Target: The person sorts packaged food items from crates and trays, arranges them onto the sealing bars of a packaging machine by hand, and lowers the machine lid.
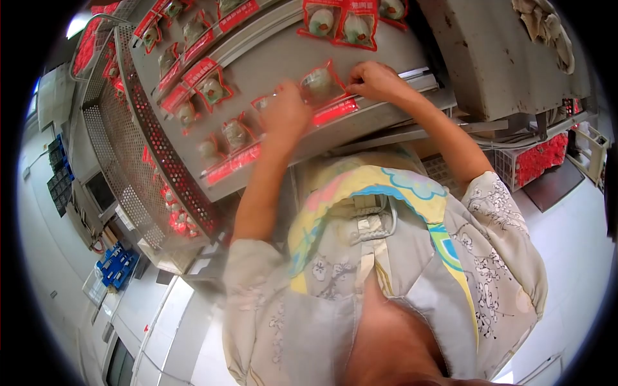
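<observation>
My left hand is smeared by motion above the near row of packets, so its fingers cannot be made out. Just to its right lies a clear, red-edged packet with a pale round item inside. My right hand has its fingers curled and pinched at that packet's right edge. Left of my left hand, a similar packet lies along the same row, by a metal rail. Red strips with white print run along the packets' edges.
A grey metal work surface holds more packet rows farther back. On the left stands a perforated metal guard, with red packets beyond it. At right are a stained metal housing and a white crate of red packets.
</observation>
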{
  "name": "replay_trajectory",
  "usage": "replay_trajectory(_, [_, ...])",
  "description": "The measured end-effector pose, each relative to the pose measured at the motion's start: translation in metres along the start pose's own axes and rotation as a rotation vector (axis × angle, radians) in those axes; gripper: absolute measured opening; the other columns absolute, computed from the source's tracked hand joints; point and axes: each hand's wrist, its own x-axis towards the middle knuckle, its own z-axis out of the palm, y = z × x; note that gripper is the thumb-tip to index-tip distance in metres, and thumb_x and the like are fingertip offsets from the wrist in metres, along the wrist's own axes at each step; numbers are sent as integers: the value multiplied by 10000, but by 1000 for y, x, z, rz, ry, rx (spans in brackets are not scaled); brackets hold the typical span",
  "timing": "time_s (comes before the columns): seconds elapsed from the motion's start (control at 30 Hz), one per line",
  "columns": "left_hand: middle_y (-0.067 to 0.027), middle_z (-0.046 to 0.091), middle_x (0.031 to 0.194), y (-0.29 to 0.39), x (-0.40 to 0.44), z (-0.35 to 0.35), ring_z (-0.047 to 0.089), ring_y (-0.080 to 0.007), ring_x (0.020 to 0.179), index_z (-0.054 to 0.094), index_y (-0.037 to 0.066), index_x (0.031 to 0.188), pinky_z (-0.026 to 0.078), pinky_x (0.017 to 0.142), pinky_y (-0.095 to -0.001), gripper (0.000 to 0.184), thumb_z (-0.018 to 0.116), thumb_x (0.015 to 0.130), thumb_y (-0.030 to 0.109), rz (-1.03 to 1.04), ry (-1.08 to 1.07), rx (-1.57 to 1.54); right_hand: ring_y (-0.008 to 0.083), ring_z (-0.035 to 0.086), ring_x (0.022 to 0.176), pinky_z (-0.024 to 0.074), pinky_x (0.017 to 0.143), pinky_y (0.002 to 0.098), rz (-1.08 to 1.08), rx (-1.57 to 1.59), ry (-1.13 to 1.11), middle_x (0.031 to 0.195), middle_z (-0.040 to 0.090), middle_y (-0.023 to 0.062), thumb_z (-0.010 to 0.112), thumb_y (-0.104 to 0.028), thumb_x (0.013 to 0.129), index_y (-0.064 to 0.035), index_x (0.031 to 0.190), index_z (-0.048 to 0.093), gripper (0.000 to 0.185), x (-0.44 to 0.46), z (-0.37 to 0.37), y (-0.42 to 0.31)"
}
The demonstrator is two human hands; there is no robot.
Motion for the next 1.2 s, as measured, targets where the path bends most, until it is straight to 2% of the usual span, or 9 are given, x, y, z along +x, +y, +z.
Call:
replay_trajectory(0.13, [-115, 612, 887, 8, -30, -1, 607, -320, 855, 560, 69, 990, 484, 704, -426, 282, 685, 754, 161, 335, 296, -60, 268, 626, 757, 485, 698, 378, -21, 14, -56, 782, 661, 115, 695, -282, 773, -56, 856, 689, 240, -1, -12, -7])
replay_trajectory(0.27, [-115, 573, 906, 21, -50, 1, 589, -320, 868, 571, 66, 963, 481, 694, -411, 254, 694, 763, 165, 512, 212, -252, 198, 606, 679, 479, 659, 332, -13, 104, -20, 749, 653, 99, 689, -256, 802, -42, 862, 671, 224, -4, -13, -5])
replay_trajectory(0.37, [-106, 577, 875, 12, -38, 12, 597, -311, 833, 589, 63, 948, 487, 684, -398, 250, 706, 757, 174, 554, 95, -223, 292, 646, 760, 491, 691, 387, -16, 200, 82, 781, 672, 121, 693, -345, 767, -56, 856, 685, 302, 0, -13, -2])
replay_trajectory(0.47, [-108, 606, 896, 16, -35, -14, 615, -278, 810, 617, 60, 1004, 500, 689, -365, 246, 681, 790, 163, 540, -133, -391, 285, 643, 745, 490, 683, 380, -10, 200, 134, 775, 668, 118, 677, -322, 796, -46, 860, 672, 283, 0, -26, -13])
replay_trajectory(0.7, [-123, 655, 936, 37, 124, -10, 643, -247, 790, 629, 50, 1058, 498, 709, -329, 280, 673, 810, 172, 430, 752, -679, 240, 617, 718, 480, 666, 347, 29, 162, 223, 754, 648, 114, 669, -268, 811, -21, 888, 660, 259, 2, -37, -32])
replay_trajectory(0.77, [-111, 660, 881, 44, 138, -20, 639, -216, 776, 615, 37, 1084, 492, 695, -305, 313, 679, 809, 172, 332, 580, -598, 145, 579, 655, 464, 629, 294, 39, 163, 245, 708, 625, 90, 668, -222, 830, 8, 906, 648, 244, 2, -34, -33])
replay_trajectory(0.8, [-105, 662, 853, 46, 141, -24, 638, -200, 769, 608, 31, 1096, 489, 688, -293, 330, 683, 808, 171, 284, 490, -557, 164, 597, 679, 470, 647, 302, 51, 206, 270, 729, 635, 94, 670, -233, 828, -1, 911, 653, 247, 1, -33, -34])
replay_trajectory(1.1, [-44, 623, 816, -3, 128, 4, 553, -127, 664, 592, 42, 950, 454, 595, -282, 203, 579, 925, 243, 346, 314, -1430, 138, 631, 849, 480, 730, 246, -106, 594, 774, 905, 672, 75, 614, -133, 900, 37, 1077, 614, 245, 51, 2, -46])
replay_trajectory(1.2, [4, 603, 831, -10, 85, -28, 516, -43, 696, 530, 45, 1022, 416, 596, -186, 125, 521, 968, 158, 122, 224, -1569, 83, 591, 829, 479, 721, 226, -122, 857, 578, 942, 656, 39, 607, -166, 919, 16, 1106, 616, 261, 65, 15, -75])
